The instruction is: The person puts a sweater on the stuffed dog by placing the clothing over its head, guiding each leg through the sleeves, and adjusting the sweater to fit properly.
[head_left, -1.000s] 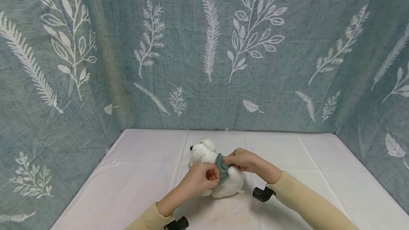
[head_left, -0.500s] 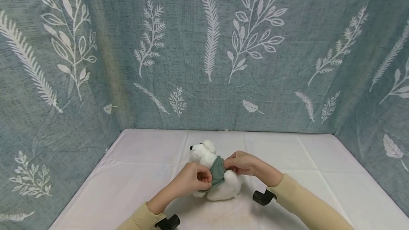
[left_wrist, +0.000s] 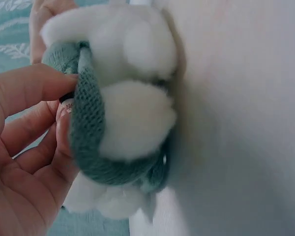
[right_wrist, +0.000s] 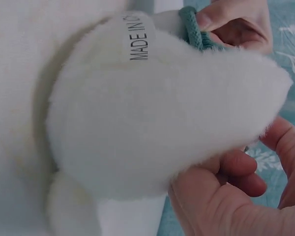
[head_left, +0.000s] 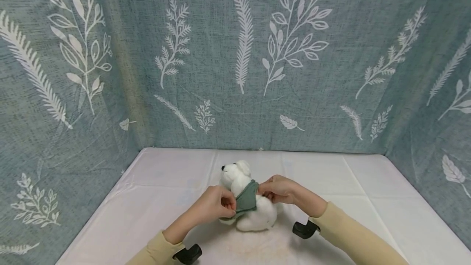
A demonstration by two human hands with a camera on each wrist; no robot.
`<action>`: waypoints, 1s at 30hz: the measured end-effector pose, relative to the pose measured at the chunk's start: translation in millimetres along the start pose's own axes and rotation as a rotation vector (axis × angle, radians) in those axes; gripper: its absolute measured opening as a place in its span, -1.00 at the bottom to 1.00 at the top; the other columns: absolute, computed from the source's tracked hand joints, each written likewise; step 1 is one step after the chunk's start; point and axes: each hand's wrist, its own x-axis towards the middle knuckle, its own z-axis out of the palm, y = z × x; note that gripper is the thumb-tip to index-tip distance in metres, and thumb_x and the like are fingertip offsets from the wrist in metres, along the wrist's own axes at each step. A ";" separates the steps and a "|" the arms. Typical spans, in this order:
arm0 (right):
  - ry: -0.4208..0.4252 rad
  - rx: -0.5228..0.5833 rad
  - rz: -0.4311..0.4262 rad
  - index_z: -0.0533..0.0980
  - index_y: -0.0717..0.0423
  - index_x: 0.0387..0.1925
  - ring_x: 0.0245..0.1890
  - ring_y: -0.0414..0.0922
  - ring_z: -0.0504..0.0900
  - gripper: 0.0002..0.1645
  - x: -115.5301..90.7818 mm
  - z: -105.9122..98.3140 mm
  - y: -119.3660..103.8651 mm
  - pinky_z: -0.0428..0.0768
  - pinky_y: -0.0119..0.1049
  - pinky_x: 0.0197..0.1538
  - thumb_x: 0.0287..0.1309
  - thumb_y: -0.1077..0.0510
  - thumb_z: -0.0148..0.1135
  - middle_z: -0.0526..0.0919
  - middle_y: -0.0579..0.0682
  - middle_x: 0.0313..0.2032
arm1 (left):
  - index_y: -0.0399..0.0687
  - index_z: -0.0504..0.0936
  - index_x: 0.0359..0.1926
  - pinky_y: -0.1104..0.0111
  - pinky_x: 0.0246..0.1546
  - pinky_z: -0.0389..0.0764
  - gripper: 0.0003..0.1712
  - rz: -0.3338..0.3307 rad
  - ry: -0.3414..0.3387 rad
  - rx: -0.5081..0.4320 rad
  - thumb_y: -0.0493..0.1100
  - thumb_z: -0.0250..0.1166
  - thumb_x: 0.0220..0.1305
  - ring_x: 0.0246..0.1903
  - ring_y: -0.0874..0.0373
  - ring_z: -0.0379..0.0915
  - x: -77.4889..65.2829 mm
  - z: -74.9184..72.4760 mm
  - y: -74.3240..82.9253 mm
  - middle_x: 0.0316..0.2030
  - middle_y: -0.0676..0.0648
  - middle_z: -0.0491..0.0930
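Note:
A white plush animal (head_left: 262, 216) with a black nose sits on the table, its head toward the back left. Round its body lies a green knit garment (head_left: 247, 198). My left hand (head_left: 212, 204) pinches the near edge of the knit between thumb and fingers. In the left wrist view, a rounded tuft of white plush (left_wrist: 135, 120) shows inside a loop of the green knit (left_wrist: 88, 118). At the toy's other side, my right hand (head_left: 281, 189) holds it, thumb and fingers at a white limb (right_wrist: 246, 93). Part of that grip hides behind the plush.
A white cloth (head_left: 176, 175) covers the table. Patterned blue-green curtains (head_left: 220, 72) hang behind it and on both sides. Black wrist cameras sit under each sleeve, the left camera (head_left: 187, 253) and the right camera (head_left: 306, 229). A printed tag (right_wrist: 137, 37) shows on the plush.
My left hand has moved left and slightly down, drawing the green knit wider across the toy's side. The plush has turned slightly. My right hand has barely moved.

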 end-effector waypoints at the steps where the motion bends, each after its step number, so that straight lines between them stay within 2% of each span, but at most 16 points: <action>1: -0.001 0.002 0.001 0.43 0.03 -0.75 -0.65 -0.25 0.16 -0.73 -0.3 -0.2 0.1 0.22 -0.42 -0.50 -0.03 0.27 0.20 0.27 -0.14 -0.72 | -0.05 0.63 -0.56 0.47 -0.55 0.48 -0.85 -0.005 0.002 -0.007 -0.37 0.38 -0.01 -0.58 0.33 0.40 -0.3 -1.6 -1.4 -0.61 0.10 0.54; 5: -0.014 0.011 0.007 0.42 0.03 -0.75 -0.63 -0.26 0.19 -0.72 -0.6 -1.8 0.6 0.24 -0.43 -0.49 -0.02 0.26 0.19 0.29 -0.14 -0.70 | -0.07 0.64 -0.54 0.45 -0.55 0.48 -0.87 -0.027 0.013 -0.026 -0.37 0.38 -0.01 -0.57 0.29 0.42 -1.1 -7.9 -9.5 -0.59 0.05 0.56; 9: -0.021 0.022 0.009 0.41 0.03 -0.76 -0.63 -0.27 0.21 -0.71 -0.2 -4.1 0.3 0.26 -0.43 -0.48 0.00 0.25 0.18 0.29 -0.15 -0.70 | -0.08 0.64 -0.53 0.46 -0.55 0.47 -0.87 -0.022 0.047 -0.018 -0.36 0.38 0.02 -0.57 0.29 0.41 0.1 -7.2 -11.9 -0.58 0.05 0.56; 14: -0.042 0.038 0.019 0.46 0.03 -0.73 -0.62 -0.27 0.23 -0.70 0.4 -7.2 0.3 0.29 -0.43 -0.47 0.08 0.22 0.16 0.32 -0.14 -0.67 | -0.05 0.61 -0.37 0.45 -0.46 0.51 -0.91 0.048 0.163 0.021 -0.23 0.38 0.12 -0.47 0.30 0.43 -1.4 5.5 -1.1 -0.45 0.06 0.55; 17: -0.059 0.029 0.018 0.50 0.03 -0.69 -0.62 -0.28 0.26 -0.73 0.8 -8.9 0.2 0.31 -0.45 -0.47 0.11 0.20 0.16 0.36 -0.15 -0.65 | -0.02 0.60 -0.23 0.45 -0.37 0.55 -0.80 0.049 0.217 0.002 -0.09 0.37 0.15 -0.37 0.30 0.49 -1.6 14.1 7.7 -0.33 0.06 0.58; 21: -0.059 -0.061 -0.026 0.54 0.06 -0.59 -0.60 -0.27 0.28 -0.79 -0.4 -9.2 -1.4 0.33 -0.43 -0.46 0.14 0.15 0.19 0.37 -0.15 -0.65 | -0.05 0.60 -0.22 0.48 -0.37 0.57 -0.70 -0.006 0.259 -0.041 0.01 0.40 0.12 -0.38 0.31 0.53 0.6 22.0 14.5 -0.34 0.05 0.62; 26: -0.028 -0.279 -0.126 0.60 0.12 -0.36 -0.48 -0.24 0.37 -0.79 -8.3 -6.3 -5.5 0.44 -0.36 -0.32 0.18 0.04 0.24 0.43 -0.14 -0.56 | -0.06 0.60 -0.26 0.49 -0.38 0.57 -0.70 -0.059 0.289 -0.083 0.00 0.42 0.08 -0.40 0.31 0.53 4.8 27.6 17.9 -0.38 0.04 0.62; 28: -0.028 -0.308 -0.152 0.59 0.12 -0.38 -0.52 -0.24 0.33 -0.79 -10.0 -4.6 -5.6 0.40 -0.35 -0.33 0.17 0.05 0.24 0.40 -0.15 -0.59 | -0.07 0.59 -0.27 0.49 -0.38 0.57 -0.70 -0.077 0.298 -0.100 -0.01 0.43 0.07 -0.40 0.29 0.53 7.0 29.4 18.4 -0.38 0.04 0.61; 30: -0.024 -0.291 -0.162 0.54 0.10 -0.50 -0.61 -0.27 0.26 -0.80 -10.2 -2.9 -4.5 0.35 -0.39 -0.40 0.16 0.09 0.23 0.33 -0.18 -0.65 | -0.08 0.58 -0.27 0.48 -0.38 0.57 -0.70 -0.095 0.302 -0.129 -0.02 0.44 0.06 -0.39 0.27 0.52 9.6 31.0 18.5 -0.38 0.04 0.61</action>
